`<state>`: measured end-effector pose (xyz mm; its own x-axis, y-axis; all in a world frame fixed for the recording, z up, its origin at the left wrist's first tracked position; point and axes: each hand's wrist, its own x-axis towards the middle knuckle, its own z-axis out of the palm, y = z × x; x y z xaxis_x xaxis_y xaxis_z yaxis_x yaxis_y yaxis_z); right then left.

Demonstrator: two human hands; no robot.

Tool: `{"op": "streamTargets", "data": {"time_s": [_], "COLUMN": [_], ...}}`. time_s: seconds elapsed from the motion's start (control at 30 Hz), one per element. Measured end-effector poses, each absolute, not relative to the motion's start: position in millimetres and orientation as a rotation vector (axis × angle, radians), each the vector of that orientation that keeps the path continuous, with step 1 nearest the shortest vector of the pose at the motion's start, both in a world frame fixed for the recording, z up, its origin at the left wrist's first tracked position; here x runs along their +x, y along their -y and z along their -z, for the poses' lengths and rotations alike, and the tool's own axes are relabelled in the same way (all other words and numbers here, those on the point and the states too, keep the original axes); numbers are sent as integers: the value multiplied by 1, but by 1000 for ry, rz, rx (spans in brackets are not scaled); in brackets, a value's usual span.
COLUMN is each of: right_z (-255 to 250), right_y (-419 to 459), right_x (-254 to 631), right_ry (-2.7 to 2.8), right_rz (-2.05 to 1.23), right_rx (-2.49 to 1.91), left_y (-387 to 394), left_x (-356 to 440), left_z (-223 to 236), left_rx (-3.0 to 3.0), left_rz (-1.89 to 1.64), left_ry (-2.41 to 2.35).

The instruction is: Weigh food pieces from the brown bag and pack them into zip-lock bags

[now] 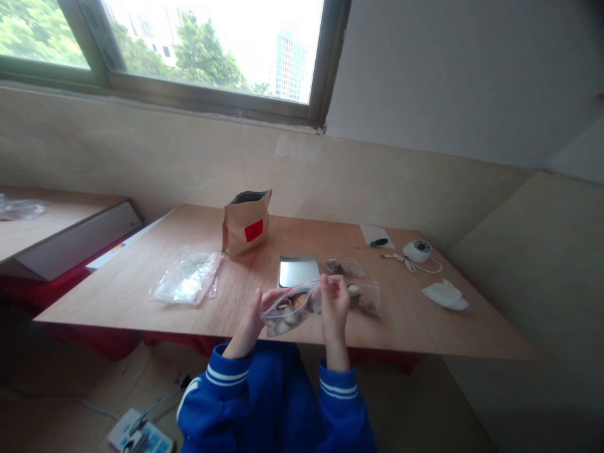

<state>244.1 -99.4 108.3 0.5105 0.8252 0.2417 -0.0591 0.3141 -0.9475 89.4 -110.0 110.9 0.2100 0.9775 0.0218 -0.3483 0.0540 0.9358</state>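
Between my two hands is a clear zip-lock bag (287, 319) with brown and pale pieces inside, its mouth partly parted. My left hand (257, 314) grips the bag's left side. At the right end of its zip edge, the fingers of my right hand (334, 299) pinch the plastic. Just beyond the bag lies a flat silver-topped scale (299, 270), its near edge hidden by the bag. Right of my right hand, another filled zip-lock bag (370, 299) rests on the table, and a smaller one with dark contents (346, 267) lies behind it.
A brown paper pouch (246, 226) with a red label stands open at the back. Empty clear bags (186, 277) lie at left. A screwdriver (379, 242), a white camera-like device (417, 251) with its cable and a white tissue (446, 294) are at right. A power strip (140, 433) sits on the floor.
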Motion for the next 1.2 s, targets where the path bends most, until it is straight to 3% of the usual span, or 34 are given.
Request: {"op": "streamTargets", "data": {"time_s": [0.1,0.33,0.7,0.93,1.2], "right_z": [-107,-94,-90,-91,-90], "right_y": [100,101,111,115,114], "right_x": [253,263,249,240,254], "right_ry": [722,517,866,765,736], "right_rz": [-563,-495,-488,-481,-577], "right_rx": [-1074,-1077,-1124,-1132,-1140], "left_y": [112,109,117,120,119], "left_x": [87,88,109,111,111], "left_z": [-110,-102,-111,-106,-115], "left_rx": [1064,1344,1255,1051,1099], "left_rz": [-1093,-1128,-1529,-1733,-1576], "left_ry": [-681,-914,-1052,-1273,-1099]}}
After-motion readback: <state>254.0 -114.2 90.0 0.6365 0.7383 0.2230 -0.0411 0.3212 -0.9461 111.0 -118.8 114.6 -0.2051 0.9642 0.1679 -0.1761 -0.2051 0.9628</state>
